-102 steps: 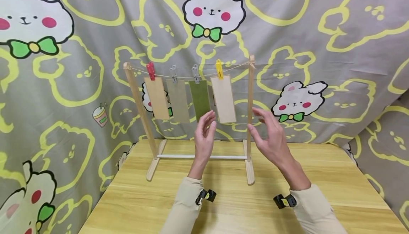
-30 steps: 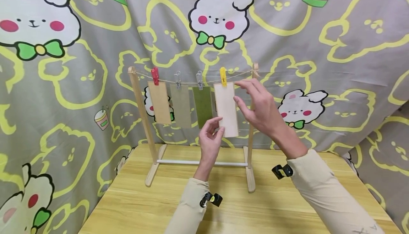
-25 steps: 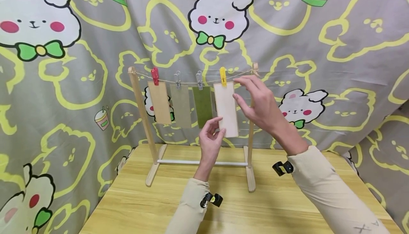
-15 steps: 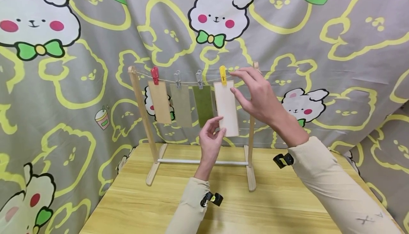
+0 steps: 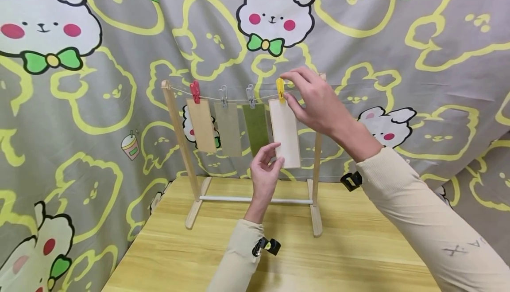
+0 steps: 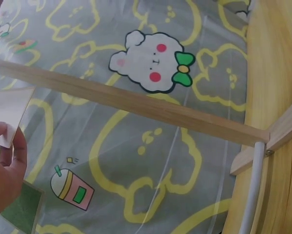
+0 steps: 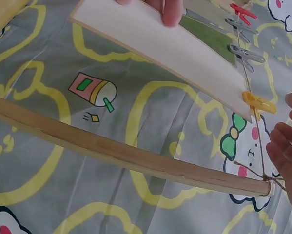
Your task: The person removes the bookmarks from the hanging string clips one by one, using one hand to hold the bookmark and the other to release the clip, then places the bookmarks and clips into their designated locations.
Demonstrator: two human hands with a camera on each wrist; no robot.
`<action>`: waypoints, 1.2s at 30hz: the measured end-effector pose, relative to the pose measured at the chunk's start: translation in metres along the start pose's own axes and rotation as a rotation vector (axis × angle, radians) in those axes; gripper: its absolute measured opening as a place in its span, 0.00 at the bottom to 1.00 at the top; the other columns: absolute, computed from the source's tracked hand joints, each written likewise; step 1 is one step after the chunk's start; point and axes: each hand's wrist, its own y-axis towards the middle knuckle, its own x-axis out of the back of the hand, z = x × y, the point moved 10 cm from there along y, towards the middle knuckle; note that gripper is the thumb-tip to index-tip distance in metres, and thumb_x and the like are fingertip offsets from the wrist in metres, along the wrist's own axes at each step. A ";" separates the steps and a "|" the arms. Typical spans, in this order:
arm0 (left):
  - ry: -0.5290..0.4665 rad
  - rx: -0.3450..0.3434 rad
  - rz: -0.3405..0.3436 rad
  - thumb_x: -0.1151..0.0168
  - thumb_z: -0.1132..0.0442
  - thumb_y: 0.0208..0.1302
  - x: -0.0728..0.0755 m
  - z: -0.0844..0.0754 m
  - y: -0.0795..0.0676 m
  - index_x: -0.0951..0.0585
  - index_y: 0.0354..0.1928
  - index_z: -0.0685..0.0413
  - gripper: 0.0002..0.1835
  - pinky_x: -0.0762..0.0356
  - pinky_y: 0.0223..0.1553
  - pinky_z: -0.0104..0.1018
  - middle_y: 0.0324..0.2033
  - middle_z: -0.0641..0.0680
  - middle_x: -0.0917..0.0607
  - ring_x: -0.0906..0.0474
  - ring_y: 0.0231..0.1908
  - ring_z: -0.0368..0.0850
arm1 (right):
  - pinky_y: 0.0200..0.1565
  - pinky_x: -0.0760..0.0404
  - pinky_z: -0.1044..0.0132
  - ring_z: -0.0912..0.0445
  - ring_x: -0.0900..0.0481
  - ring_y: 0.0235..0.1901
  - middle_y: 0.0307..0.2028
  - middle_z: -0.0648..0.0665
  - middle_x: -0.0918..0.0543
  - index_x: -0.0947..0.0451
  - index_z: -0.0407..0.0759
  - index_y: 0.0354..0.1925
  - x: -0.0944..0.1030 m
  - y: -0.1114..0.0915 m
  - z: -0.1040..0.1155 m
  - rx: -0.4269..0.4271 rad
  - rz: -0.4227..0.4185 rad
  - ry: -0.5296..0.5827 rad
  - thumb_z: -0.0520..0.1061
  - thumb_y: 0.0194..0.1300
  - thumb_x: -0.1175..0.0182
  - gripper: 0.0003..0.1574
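A white rectangular card (image 5: 285,128) with a tan edge hangs from a string by a yellow clothespin (image 5: 280,89). My left hand (image 5: 264,177) pinches the card low on its left edge, thumb in front. Up at the clothespin, my right hand (image 5: 318,101) has its index finger and thumb spread beside it. In the right wrist view, a small gap shows between the fingers and the yellow clothespin (image 7: 260,103). Left of the white card, a green card (image 5: 256,128), a grey-beige card (image 5: 229,128) and a tan card (image 5: 201,126) hang from their own clothespins.
The string spans a wooden rack with a left post (image 5: 181,137), a right post (image 5: 317,163) and a white crossbar (image 5: 227,199) low down. It stands on a wood-grain table (image 5: 199,256). A grey rabbit-print curtain (image 5: 358,61) hangs close behind.
My left hand has come to the white card, which now hangs lower than at first. My right hand has risen from beside the right post to the yellow clothespin.
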 end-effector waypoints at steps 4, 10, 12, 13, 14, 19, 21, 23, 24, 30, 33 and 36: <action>0.001 0.001 -0.004 0.38 0.86 0.57 0.000 0.001 0.000 0.20 0.54 0.72 0.21 0.15 0.47 0.35 0.52 0.65 0.15 0.17 0.46 0.45 | 0.56 0.19 0.47 0.44 0.21 0.55 0.55 0.36 0.20 0.23 0.33 0.61 -0.002 0.005 -0.004 -0.018 0.031 -0.014 0.37 0.73 0.40 0.21; 0.014 -0.002 -0.011 0.38 0.86 0.56 0.002 0.000 0.000 0.19 0.54 0.71 0.21 0.15 0.47 0.36 0.52 0.66 0.15 0.18 0.46 0.45 | 0.48 0.17 0.49 0.44 0.20 0.48 0.54 0.35 0.19 0.23 0.33 0.62 -0.008 0.011 -0.013 -0.061 0.085 -0.004 0.38 0.75 0.43 0.20; 0.018 -0.005 -0.011 0.38 0.86 0.57 0.002 -0.001 0.000 0.19 0.54 0.71 0.21 0.15 0.47 0.35 0.52 0.66 0.15 0.18 0.46 0.45 | 0.49 0.18 0.48 0.43 0.19 0.48 0.55 0.34 0.19 0.24 0.32 0.62 -0.009 0.014 -0.015 -0.081 0.104 -0.003 0.39 0.76 0.43 0.21; 0.019 -0.007 -0.011 0.38 0.86 0.57 0.002 -0.001 0.001 0.19 0.54 0.71 0.21 0.15 0.47 0.35 0.52 0.66 0.15 0.18 0.46 0.45 | 0.49 0.18 0.46 0.43 0.20 0.48 0.55 0.34 0.19 0.24 0.32 0.62 -0.010 0.015 -0.017 -0.094 0.115 -0.005 0.40 0.77 0.44 0.21; 0.019 -0.007 -0.010 0.38 0.86 0.57 0.002 -0.002 0.001 0.19 0.54 0.70 0.21 0.15 0.46 0.35 0.52 0.66 0.15 0.18 0.46 0.45 | 0.49 0.19 0.45 0.42 0.20 0.48 0.55 0.33 0.19 0.24 0.32 0.62 -0.011 0.016 -0.018 -0.104 0.124 -0.008 0.41 0.77 0.44 0.21; 0.021 0.009 -0.013 0.38 0.86 0.57 0.003 -0.001 0.001 0.18 0.53 0.69 0.21 0.15 0.45 0.34 0.52 0.64 0.14 0.18 0.45 0.45 | 0.50 0.19 0.45 0.40 0.19 0.47 0.53 0.32 0.17 0.23 0.30 0.60 -0.014 0.022 -0.020 -0.133 0.156 -0.038 0.41 0.80 0.50 0.20; 0.023 0.016 -0.016 0.38 0.86 0.57 0.003 -0.001 0.001 0.18 0.53 0.69 0.21 0.15 0.45 0.33 0.52 0.63 0.14 0.18 0.45 0.45 | 0.50 0.18 0.46 0.40 0.19 0.46 0.51 0.32 0.17 0.23 0.29 0.60 -0.014 0.025 -0.019 -0.133 0.162 -0.043 0.41 0.80 0.51 0.20; 0.024 0.019 -0.016 0.38 0.86 0.57 0.003 0.000 0.001 0.18 0.53 0.70 0.21 0.16 0.45 0.33 0.52 0.63 0.14 0.18 0.45 0.45 | 0.49 0.18 0.46 0.41 0.19 0.44 0.49 0.32 0.16 0.23 0.28 0.59 -0.015 0.027 -0.019 -0.143 0.172 -0.043 0.41 0.80 0.51 0.20; 0.022 0.021 -0.015 0.38 0.86 0.57 0.003 0.000 0.001 0.18 0.53 0.69 0.21 0.16 0.45 0.32 0.52 0.63 0.14 0.18 0.45 0.45 | 0.47 0.18 0.48 0.41 0.19 0.41 0.46 0.32 0.16 0.22 0.28 0.57 -0.016 0.028 -0.019 -0.150 0.180 -0.040 0.41 0.80 0.51 0.20; 0.021 0.030 -0.024 0.38 0.86 0.56 0.005 0.002 0.000 0.18 0.53 0.70 0.21 0.16 0.45 0.31 0.51 0.64 0.14 0.18 0.44 0.44 | 0.31 0.28 0.57 0.46 0.28 0.26 0.25 0.39 0.25 0.20 0.33 0.39 -0.022 0.032 -0.027 -0.243 0.233 -0.032 0.45 0.81 0.51 0.20; 0.023 0.026 -0.025 0.38 0.86 0.56 0.006 0.002 0.000 0.18 0.53 0.70 0.21 0.16 0.44 0.31 0.51 0.64 0.14 0.19 0.43 0.43 | 0.33 0.27 0.57 0.47 0.26 0.28 0.28 0.38 0.21 0.18 0.32 0.43 -0.023 0.033 -0.031 -0.300 0.252 0.009 0.47 0.81 0.51 0.21; 0.023 0.021 -0.022 0.38 0.86 0.56 0.006 0.001 0.001 0.18 0.53 0.70 0.21 0.16 0.44 0.31 0.51 0.64 0.14 0.19 0.44 0.43 | 0.36 0.24 0.57 0.47 0.23 0.32 0.34 0.37 0.17 0.17 0.32 0.49 -0.023 0.034 -0.034 -0.330 0.261 0.056 0.47 0.81 0.50 0.21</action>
